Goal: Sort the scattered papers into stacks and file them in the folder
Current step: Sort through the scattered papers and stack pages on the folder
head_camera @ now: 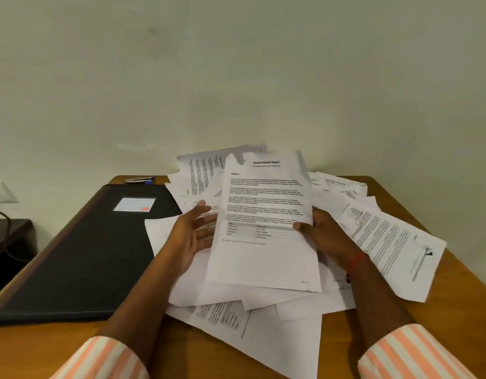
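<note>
Wooden table (72, 348) by pale wall (236, 64), black folder (86, 255) beside papers (386, 236); right fingers (300, 226) around a sheet (263, 203), left fingers (203, 209) straight

Table (31, 351): orange-brown wood, faint grain.
Folder (80, 255): black cover, dark reddish-brown trim along its edges.
Label (134, 204) on the folder: white, pale blue ruled lines, one small red patch at its lower right.
Papers (291, 346): white, black print; some backs plain white.
Report sheet (263, 214): white, black text blocks, bold dark heading, grey-banded table in its lower part.
Left sleeve (105, 362) and right sleeve (411, 356): peach-orange and white stripes.
Wrist thread (356, 261): red.
Wall (236, 64): pale greenish off-white, unpatterned.
Side table (9, 231): dark brown.
Cable (4, 217): black.
Small object (140, 180) at the far table edge: silver with blue.
</note>
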Motion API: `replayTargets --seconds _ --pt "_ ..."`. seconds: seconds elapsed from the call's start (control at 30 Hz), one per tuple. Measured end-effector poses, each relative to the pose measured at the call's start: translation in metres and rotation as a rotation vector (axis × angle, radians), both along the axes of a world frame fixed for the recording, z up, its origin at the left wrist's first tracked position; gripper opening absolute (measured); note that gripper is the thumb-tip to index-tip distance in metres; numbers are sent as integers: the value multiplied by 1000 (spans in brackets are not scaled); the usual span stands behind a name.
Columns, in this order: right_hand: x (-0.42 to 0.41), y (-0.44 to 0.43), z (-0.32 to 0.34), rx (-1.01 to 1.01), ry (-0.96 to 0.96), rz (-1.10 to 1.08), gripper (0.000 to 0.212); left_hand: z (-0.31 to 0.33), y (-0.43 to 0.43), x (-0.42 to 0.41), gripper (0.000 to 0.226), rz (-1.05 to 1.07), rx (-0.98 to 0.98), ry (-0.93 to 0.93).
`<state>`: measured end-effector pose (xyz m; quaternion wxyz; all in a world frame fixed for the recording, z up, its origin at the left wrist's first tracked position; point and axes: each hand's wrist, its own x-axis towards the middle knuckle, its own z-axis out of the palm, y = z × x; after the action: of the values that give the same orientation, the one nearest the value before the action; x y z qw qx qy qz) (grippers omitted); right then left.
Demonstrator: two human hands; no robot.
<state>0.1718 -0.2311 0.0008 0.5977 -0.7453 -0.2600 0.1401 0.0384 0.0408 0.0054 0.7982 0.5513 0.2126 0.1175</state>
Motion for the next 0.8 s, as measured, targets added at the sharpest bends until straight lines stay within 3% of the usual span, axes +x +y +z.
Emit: replayTargets --seconds 0.07,0.17,0.23,0.3,0.37,0.4,0.47,0.53,0.7,0.8 --pt "-4 -2 0 32 134 164 40 -2 -8 -1 30 -129 97 -21" --pt "-5 3 -1 -24 97 208 34 -6 -22 4 28 -109 195 -54" --pt "-3 3 6 -23 15 -41 17 -8 -25 5 23 -12 247 -33" --pt "8 -11 8 -98 -156 -477 19 -13 -24 6 19 40 257 -23" --pt "23 -37 5 -410 -302 -840 24 -18 -23 6 18 64 269 -16" --pt "27 -49 2 -615 -273 -934 33 -20 -23 6 18 71 286 -8" --pt "31 -63 -7 -881 -62 -927 60 -22 -23 8 19 82 310 14" --pt "30 -65 -11 -963 81 -861 74 -25 -22 11 19 84 314 21" --pt "42 -61 -13 -911 -38 -658 40 -28 -20 13 19 82 351 39" --pt "43 -59 -12 -896 -96 -533 35 -29 -20 14 18 78 354 39"
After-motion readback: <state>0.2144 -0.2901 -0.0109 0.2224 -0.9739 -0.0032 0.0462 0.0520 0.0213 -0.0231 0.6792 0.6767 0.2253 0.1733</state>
